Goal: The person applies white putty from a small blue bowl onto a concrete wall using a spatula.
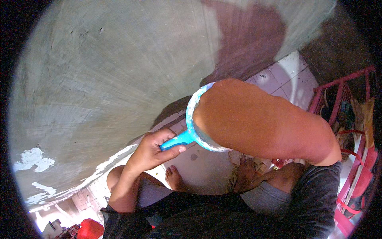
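One blue plastic dipper [192, 134], white-smeared rim, centre of frame. Left hand [151, 149]: grip clamped on its handle [175, 141]. Right forearm [270, 123] overlies the opening; hand hidden, grip cannot be told. Hazard: pressing inside could twist the handle, spilling any contents floorward.

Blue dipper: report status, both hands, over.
Left hand grips handle. Right hand hidden. Dipper rim white-smeared; right forearm blocks view inside.

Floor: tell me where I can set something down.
Between the left foot and the crumpled scraps by the right foot, the pale floor looks bare except a dark spot. Corner tiles between the grey wall and pink rack look mostly open. Crowded: the scraps and the loaded rack.
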`<state>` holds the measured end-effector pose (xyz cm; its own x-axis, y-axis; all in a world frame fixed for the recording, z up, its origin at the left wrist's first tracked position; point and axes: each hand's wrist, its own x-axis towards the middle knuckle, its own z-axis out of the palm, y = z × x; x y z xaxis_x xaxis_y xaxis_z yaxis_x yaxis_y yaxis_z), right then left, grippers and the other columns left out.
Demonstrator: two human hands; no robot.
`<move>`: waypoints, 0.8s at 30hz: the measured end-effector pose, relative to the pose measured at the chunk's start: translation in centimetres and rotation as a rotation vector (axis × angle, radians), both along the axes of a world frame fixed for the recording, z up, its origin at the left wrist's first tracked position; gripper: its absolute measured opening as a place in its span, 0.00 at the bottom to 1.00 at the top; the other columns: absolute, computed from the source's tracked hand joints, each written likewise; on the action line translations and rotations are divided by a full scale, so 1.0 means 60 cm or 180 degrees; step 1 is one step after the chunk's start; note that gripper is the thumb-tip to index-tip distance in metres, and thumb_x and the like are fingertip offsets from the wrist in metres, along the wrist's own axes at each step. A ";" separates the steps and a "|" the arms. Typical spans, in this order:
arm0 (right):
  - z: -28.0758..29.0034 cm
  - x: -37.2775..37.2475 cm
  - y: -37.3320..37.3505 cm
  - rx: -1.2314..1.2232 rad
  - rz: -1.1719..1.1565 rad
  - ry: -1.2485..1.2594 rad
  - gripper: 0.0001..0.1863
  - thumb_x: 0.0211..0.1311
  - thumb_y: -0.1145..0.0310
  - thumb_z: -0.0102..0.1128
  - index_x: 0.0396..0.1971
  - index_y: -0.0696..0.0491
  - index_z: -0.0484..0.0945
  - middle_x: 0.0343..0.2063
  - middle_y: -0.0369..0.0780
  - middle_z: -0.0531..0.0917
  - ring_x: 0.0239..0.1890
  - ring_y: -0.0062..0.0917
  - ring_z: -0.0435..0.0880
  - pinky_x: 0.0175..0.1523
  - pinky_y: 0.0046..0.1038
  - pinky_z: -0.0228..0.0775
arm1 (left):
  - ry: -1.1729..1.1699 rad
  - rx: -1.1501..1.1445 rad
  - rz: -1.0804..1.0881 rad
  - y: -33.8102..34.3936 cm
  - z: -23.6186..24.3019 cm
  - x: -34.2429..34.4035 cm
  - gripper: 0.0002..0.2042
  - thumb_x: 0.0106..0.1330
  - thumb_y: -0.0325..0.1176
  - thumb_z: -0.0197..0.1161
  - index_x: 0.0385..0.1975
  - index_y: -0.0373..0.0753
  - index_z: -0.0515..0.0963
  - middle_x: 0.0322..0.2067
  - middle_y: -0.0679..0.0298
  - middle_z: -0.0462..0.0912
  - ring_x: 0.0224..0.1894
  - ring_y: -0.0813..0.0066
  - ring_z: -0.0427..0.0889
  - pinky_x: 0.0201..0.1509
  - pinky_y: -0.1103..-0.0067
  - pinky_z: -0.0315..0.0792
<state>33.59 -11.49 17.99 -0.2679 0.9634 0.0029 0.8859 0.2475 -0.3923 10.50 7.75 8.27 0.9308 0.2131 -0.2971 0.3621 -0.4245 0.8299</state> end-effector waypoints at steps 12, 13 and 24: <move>-0.026 0.089 0.062 -0.0424 -0.0249 -0.0332 0.12 0.53 0.66 0.61 0.28 0.61 0.83 0.26 0.49 0.84 0.30 0.43 0.84 0.38 0.36 0.77 | 0.0278 -0.0502 0.0078 0.004 0.004 0.009 0.14 0.62 0.39 0.70 0.27 0.37 0.73 0.22 0.74 0.69 0.26 0.86 0.66 0.28 0.82 0.62; -0.016 0.105 0.068 -0.0649 -0.0242 -0.0108 0.12 0.54 0.66 0.61 0.29 0.60 0.83 0.26 0.48 0.85 0.27 0.40 0.84 0.36 0.35 0.76 | 0.0406 -0.0442 0.0048 0.003 0.003 0.009 0.14 0.62 0.39 0.70 0.27 0.37 0.73 0.22 0.74 0.69 0.26 0.86 0.66 0.28 0.82 0.62; -0.001 0.307 -0.039 -0.1141 -0.1512 0.2725 0.15 0.56 0.61 0.62 0.36 0.57 0.85 0.19 0.36 0.82 0.12 0.17 0.72 0.15 0.19 0.59 | 0.0472 0.0368 -0.0213 0.011 -0.014 0.003 0.12 0.62 0.40 0.69 0.28 0.40 0.75 0.22 0.68 0.73 0.27 0.83 0.70 0.31 0.78 0.68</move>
<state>52.01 -13.82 17.91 0.0957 0.9510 -0.2940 0.2526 -0.3089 -0.9169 10.67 8.40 7.42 0.8920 0.1928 -0.4090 0.4443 -0.5413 0.7138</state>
